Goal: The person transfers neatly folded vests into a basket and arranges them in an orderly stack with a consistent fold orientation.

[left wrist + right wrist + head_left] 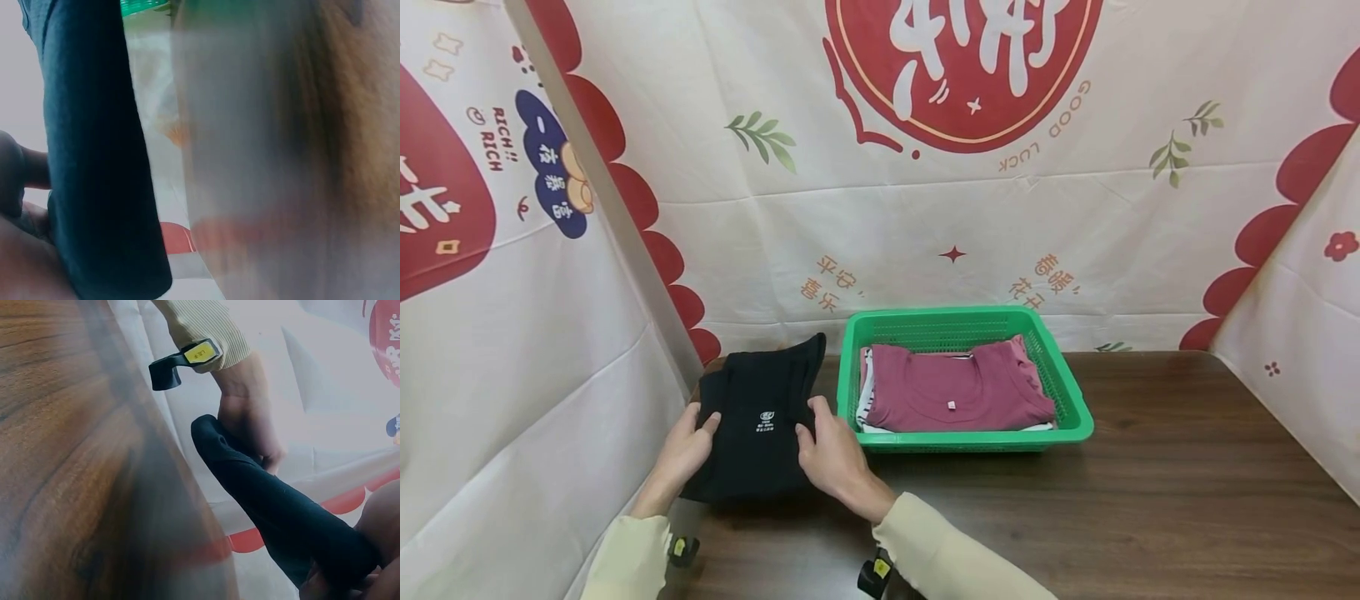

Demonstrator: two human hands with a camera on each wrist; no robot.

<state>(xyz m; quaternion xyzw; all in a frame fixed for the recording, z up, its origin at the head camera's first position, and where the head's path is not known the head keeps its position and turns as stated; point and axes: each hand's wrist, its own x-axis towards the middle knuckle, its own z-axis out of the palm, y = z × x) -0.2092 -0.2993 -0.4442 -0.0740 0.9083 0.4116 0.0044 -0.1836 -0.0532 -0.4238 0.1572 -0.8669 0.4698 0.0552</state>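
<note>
A folded black garment (748, 454), with a small white print near its middle, is held up at the left end of the table. My left hand (683, 447) grips its left edge, thumb on top. On the opposite edge my right hand (837, 457) pinches the cloth the same way. The right wrist view shows the black cloth (281, 509) raised off the tabletop, stretched between both hands. In the left wrist view the folded cloth (100, 156) hides part of the fingers. Its far right corner sticks up in the head view.
Right of the garment stands a green plastic basket (1078, 408). Inside lies a folded mauve shirt (925, 392) over other folded clothes, one striped. The brown wooden table (1150, 500) extends to the right. Printed white cloth (760, 250) hangs behind and at both sides.
</note>
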